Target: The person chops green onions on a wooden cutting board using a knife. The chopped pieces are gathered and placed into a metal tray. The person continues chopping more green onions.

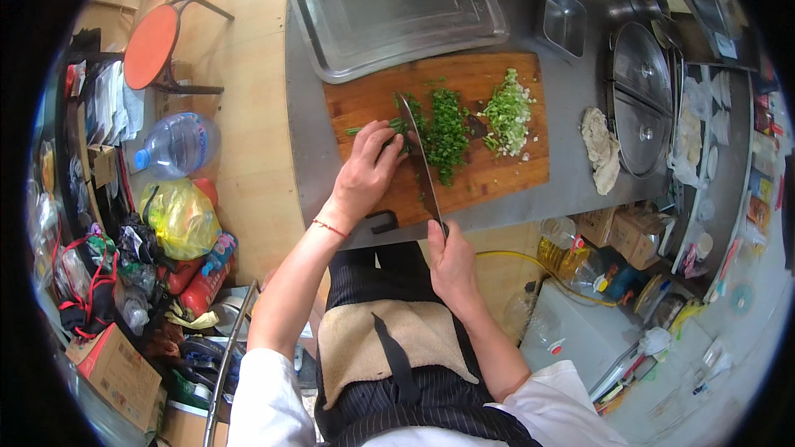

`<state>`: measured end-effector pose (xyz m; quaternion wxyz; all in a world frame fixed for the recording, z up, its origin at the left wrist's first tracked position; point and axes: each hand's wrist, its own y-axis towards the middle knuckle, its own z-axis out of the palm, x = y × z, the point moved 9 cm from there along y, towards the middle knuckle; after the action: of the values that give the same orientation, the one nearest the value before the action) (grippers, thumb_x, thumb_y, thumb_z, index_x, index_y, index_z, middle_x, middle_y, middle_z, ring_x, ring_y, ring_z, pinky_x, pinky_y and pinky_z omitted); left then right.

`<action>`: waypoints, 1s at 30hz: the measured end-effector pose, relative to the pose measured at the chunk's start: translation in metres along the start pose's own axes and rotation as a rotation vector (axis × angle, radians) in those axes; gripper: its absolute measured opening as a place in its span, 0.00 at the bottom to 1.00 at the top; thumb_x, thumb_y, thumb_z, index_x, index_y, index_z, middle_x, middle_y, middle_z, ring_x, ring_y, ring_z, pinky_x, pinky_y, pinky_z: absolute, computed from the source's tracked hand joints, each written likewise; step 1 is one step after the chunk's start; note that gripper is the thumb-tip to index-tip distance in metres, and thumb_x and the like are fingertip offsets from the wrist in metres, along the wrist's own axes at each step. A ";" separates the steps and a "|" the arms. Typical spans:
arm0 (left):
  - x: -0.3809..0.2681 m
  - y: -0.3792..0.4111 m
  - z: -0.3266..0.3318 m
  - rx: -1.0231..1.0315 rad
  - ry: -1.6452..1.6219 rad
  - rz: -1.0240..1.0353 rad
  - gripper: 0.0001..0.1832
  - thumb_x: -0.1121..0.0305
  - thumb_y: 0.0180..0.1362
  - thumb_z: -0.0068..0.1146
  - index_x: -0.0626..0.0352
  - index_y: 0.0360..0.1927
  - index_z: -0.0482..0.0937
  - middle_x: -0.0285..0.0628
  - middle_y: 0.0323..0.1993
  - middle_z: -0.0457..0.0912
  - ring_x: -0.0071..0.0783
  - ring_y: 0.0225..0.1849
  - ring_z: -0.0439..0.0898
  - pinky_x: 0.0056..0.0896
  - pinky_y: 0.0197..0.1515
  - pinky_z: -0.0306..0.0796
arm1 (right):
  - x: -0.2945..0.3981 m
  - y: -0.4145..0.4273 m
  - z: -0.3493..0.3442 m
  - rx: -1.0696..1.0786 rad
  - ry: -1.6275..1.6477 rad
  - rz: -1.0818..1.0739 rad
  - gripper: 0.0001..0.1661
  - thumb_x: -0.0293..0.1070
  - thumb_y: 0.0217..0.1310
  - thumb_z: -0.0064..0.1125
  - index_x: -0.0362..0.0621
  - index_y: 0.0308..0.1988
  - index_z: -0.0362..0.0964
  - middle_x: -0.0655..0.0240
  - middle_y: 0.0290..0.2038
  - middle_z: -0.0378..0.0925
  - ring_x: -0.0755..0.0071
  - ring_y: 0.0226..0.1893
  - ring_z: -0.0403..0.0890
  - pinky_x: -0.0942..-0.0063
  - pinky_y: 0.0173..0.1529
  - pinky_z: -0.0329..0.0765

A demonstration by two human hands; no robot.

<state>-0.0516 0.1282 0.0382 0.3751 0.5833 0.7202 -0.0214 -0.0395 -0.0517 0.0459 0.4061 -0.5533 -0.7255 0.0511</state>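
Observation:
My right hand [453, 257] grips the handle of a broad kitchen knife [422, 164], whose blade stands edge-down across the greens on a wooden cutting board [385, 205]. Just left of the blade, the bent fingers of my left hand [369, 158] press down on a bunch of leafy green herbs [397, 124], stems pointing left. Right of the blade lies a strip of finely chopped dark green herb [448, 133]. Farther right on the board is a pile of chopped pale green and white pieces [510, 113], likely scallion. Part of the bunch is hidden under my fingers.
Touching the board's far edge is a large metal tray [397, 12]. To the right on the metal table are a crumpled cloth [601, 149], a small square metal container [564, 20] and lidded pans [643, 99]. An orange stool [151, 46] and a big plastic bottle [180, 146] stand left.

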 end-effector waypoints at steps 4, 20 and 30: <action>0.000 -0.001 0.003 0.003 0.036 0.043 0.17 0.75 0.51 0.67 0.68 0.45 0.80 0.47 0.46 0.77 0.47 0.57 0.76 0.40 0.59 0.75 | 0.007 0.012 0.003 0.016 -0.005 -0.001 0.26 0.52 0.76 0.43 0.37 0.39 0.68 0.40 0.28 0.77 0.28 0.32 0.77 0.40 0.36 0.70; -0.009 0.000 0.009 0.227 0.212 0.227 0.23 0.70 0.53 0.65 0.73 0.51 0.78 0.52 0.52 0.76 0.51 0.61 0.73 0.45 0.66 0.70 | -0.022 -0.007 0.000 -0.079 0.099 0.040 0.25 0.50 0.76 0.44 0.36 0.39 0.69 0.42 0.26 0.76 0.29 0.31 0.76 0.45 0.34 0.69; -0.009 0.000 0.007 0.303 0.050 0.173 0.32 0.60 0.52 0.67 0.78 0.54 0.75 0.58 0.56 0.72 0.59 0.64 0.68 0.52 0.70 0.65 | -0.017 -0.015 0.000 -0.050 0.161 0.029 0.23 0.48 0.76 0.45 0.36 0.39 0.69 0.41 0.28 0.76 0.28 0.32 0.76 0.45 0.34 0.70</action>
<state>-0.0481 0.1175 0.0381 0.2652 0.6933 0.6650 -0.0829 -0.0497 -0.0720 0.0443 0.4485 -0.5761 -0.6833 -0.0056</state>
